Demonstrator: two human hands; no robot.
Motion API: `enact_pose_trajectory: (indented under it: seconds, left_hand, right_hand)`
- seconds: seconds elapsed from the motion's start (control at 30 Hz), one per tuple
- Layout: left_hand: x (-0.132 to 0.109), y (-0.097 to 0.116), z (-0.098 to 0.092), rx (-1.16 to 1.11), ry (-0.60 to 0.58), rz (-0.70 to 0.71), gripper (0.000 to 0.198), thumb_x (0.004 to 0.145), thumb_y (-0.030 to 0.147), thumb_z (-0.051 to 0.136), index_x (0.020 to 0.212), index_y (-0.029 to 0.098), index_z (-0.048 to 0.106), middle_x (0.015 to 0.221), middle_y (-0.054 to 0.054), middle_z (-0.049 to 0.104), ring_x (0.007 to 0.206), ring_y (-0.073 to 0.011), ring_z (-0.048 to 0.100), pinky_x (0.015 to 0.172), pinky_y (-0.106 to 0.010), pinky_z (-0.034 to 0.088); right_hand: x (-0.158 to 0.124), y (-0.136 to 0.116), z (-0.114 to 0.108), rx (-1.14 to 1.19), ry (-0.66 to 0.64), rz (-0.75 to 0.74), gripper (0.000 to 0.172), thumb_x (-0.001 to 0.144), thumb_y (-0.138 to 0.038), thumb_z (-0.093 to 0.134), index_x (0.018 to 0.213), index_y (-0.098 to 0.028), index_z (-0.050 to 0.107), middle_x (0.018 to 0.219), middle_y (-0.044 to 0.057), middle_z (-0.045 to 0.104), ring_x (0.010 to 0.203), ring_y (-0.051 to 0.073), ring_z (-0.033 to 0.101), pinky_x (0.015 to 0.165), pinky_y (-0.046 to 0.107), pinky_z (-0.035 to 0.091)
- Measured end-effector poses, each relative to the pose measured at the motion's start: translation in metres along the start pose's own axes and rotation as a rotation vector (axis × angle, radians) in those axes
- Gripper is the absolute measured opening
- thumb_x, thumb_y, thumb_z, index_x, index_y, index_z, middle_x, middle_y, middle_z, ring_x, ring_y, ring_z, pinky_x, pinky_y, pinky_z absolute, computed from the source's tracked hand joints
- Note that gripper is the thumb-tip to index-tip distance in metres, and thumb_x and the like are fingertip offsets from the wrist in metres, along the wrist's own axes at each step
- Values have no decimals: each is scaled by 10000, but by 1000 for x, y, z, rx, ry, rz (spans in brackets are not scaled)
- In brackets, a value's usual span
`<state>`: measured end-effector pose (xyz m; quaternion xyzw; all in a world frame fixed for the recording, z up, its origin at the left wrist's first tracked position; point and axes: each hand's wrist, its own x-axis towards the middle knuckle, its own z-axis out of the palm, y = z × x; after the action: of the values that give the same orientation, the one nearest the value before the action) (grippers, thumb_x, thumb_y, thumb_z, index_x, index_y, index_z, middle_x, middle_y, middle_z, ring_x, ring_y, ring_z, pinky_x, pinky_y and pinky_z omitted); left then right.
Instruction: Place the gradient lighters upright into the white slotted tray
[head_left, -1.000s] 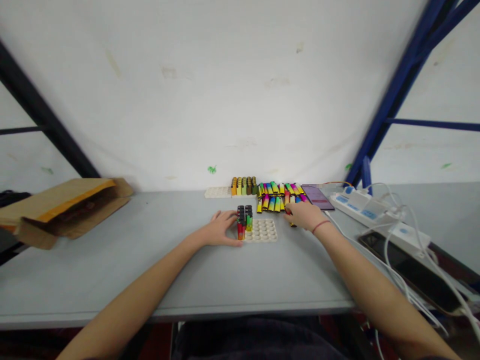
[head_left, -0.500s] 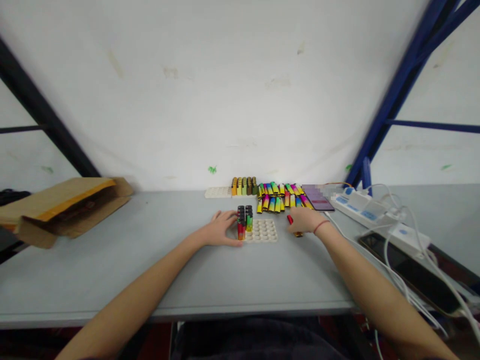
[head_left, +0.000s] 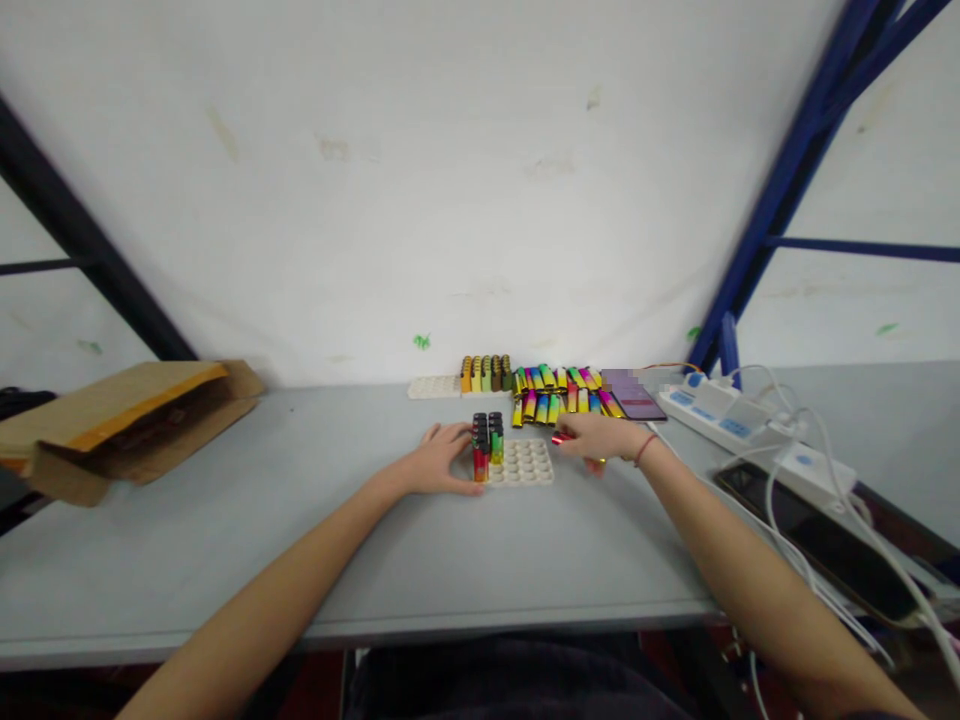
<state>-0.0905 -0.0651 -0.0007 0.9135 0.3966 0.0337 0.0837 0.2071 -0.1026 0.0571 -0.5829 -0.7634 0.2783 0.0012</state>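
Note:
A small white tray with round holes (head_left: 529,462) sits before me. Several upright lighters with black tops (head_left: 481,458) fill its left end, red and green ones among them. My left hand (head_left: 437,460) curves round that end, thumb along the near corner and fingers at the far side. To the right of the tray, my right hand (head_left: 598,437) pinches a shiny red lighter (head_left: 561,438), whose end sticks out toward the tray. A golden piece (head_left: 596,461) shows below this hand; whether it is held or lying on the table I cannot tell.
Rows of bright lighters (head_left: 551,407) lie behind. At the wall, another white tray (head_left: 433,387) holds upright lighters (head_left: 486,373). Right are a purple-screened device (head_left: 634,395), a power strip (head_left: 739,425), cables and a dark phone (head_left: 817,540). An open cardboard package (head_left: 142,425) lies left.
My right hand has moved left, closer to the tray, with the red lighter projecting from its fingers. My left hand stays at the tray's left end.

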Motion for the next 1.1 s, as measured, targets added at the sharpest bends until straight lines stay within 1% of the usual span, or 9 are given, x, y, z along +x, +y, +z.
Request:
enact_pose_trajectory:
  seconds: [0.1, 0.17, 0.33, 0.5, 0.57, 0.67, 0.77, 0.9, 1.1]
  left_hand:
    - [1, -1, 1, -5, -2, -2, 887, 709, 726, 640, 1391, 195, 439, 1512, -162, 325, 1384, -383, 283, 1139, -580, 92]
    - [1, 0, 1, -6, 0, -2, 896, 706, 724, 645, 1392, 186, 438, 1509, -166, 328, 1382, -389, 286, 1137, -585, 94]
    - [1, 0, 2, -14, 9, 0, 910, 696, 729, 648, 1384, 168, 451, 1496, -172, 347, 1377, -402, 294, 1137, -589, 103]
    - [1, 0, 2, -15, 8, 1, 914, 706, 737, 630, 1392, 163, 441, 1496, -179, 342, 1380, -401, 287, 1135, -598, 94]
    - [1, 0, 2, -17, 7, -2, 911, 704, 737, 632, 1392, 171, 442, 1497, -173, 342, 1380, -402, 286, 1136, -597, 89]
    - [1, 1, 1, -19, 2, -5, 908, 698, 736, 639, 1388, 177, 447, 1498, -168, 342, 1380, -401, 287, 1139, -591, 91]
    - [1, 1, 0, -14, -7, -7, 899, 706, 730, 637, 1390, 181, 440, 1504, -172, 332, 1385, -391, 283, 1140, -587, 90]
    - [1, 1, 0, -18, -4, 1, 896, 708, 723, 638, 1386, 173, 436, 1506, -182, 326, 1387, -393, 276, 1134, -597, 84]
    - [0, 3, -2, -27, -9, 0, 895, 706, 716, 640, 1383, 166, 438, 1502, -187, 330, 1384, -400, 279, 1131, -604, 86]
  right_hand:
    - [-1, -6, 2, 236, 19, -82, 120, 869, -252, 439, 974, -210, 400, 568, -55, 508, 477, 124, 534, 484, 214, 399]
    - [1, -10, 4, 235, 160, -123, 87, 897, -294, 427, 907, -216, 390, 600, -56, 470, 522, 115, 496, 519, 220, 387]
    - [19, -9, 13, 212, 466, -168, 273, 948, -390, 348, 750, -208, 399, 726, 0, 491, 710, 146, 508, 653, 263, 390]
    - [36, -5, 25, 563, 359, -319, 315, 945, -511, 331, 812, -228, 371, 637, -50, 468, 483, 103, 434, 501, 235, 376]
    - [40, -6, 30, 749, 312, -280, 373, 908, -590, 373, 792, -235, 359, 567, -74, 390, 412, 87, 339, 417, 213, 311]
    - [43, -10, 33, 1006, 281, -75, 467, 882, -666, 308, 702, -236, 334, 488, -85, 240, 373, 79, 195, 348, 208, 180]
    - [44, -12, 33, 1127, 331, 51, 479, 885, -647, 230, 645, -241, 318, 449, -77, 183, 364, 87, 140, 332, 227, 138]
    - [41, -16, 29, 1095, 409, 94, 444, 888, -602, 219, 670, -240, 354, 454, -64, 203, 371, 96, 135, 339, 232, 152]
    - [43, -16, 27, 943, 503, 131, 434, 908, -494, 133, 767, -228, 446, 482, -24, 258, 387, 132, 247, 376, 242, 228]
